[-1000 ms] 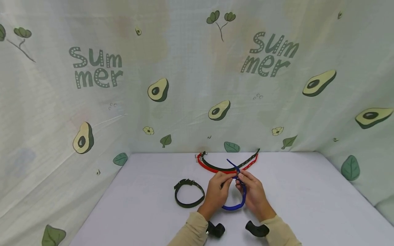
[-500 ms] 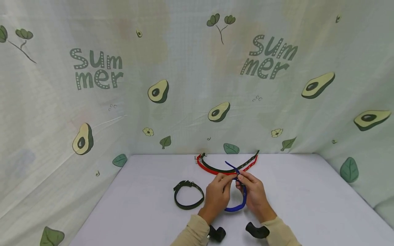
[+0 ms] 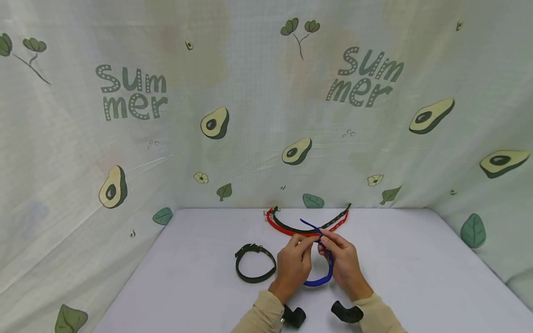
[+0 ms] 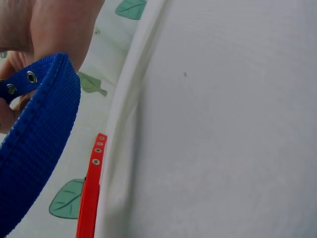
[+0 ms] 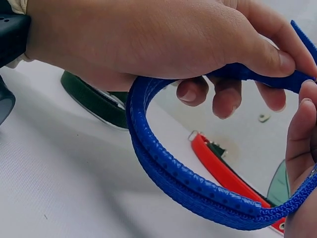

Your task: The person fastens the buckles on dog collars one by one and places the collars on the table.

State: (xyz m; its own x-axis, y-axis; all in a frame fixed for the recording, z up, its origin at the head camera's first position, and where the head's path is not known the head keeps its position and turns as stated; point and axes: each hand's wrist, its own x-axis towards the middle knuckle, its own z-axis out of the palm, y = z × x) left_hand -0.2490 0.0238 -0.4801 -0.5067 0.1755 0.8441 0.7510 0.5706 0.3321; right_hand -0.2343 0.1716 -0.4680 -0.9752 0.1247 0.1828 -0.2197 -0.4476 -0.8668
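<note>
The L hand [image 3: 293, 263] had its fingers bent and pinched the blue collar [image 3: 319, 281] w/ the fingertips, just beside those of the R hand [image 3: 345, 264]. The R hand also gripped the blue collar, w/ its thumb pressed along the strap, as the right wrist view showed. The fingertips met there, so how the strap crossed was hidden & I could not tell it.

On the left, a dark green collar [image 3: 255, 280] lay as a ring on the white table [image 3: 187, 277], near the L hand but untouched. Farther back, a red collar [image 3: 280, 226] and a dark strap [image 3: 337, 215] lay unfastened, curved side by side. Btwn the two hands, the blue collar made a loop toward the person, & its free end [image 3: 309, 224] stuck out past the fingers.

Compared w/ a sec. ago, this free end pointed more to the left, while both hands kept approx. the same place. IMO this meant that fine finger work on the strap was in progress, prob. turning or feeding its end, & not yet complete.
</note>
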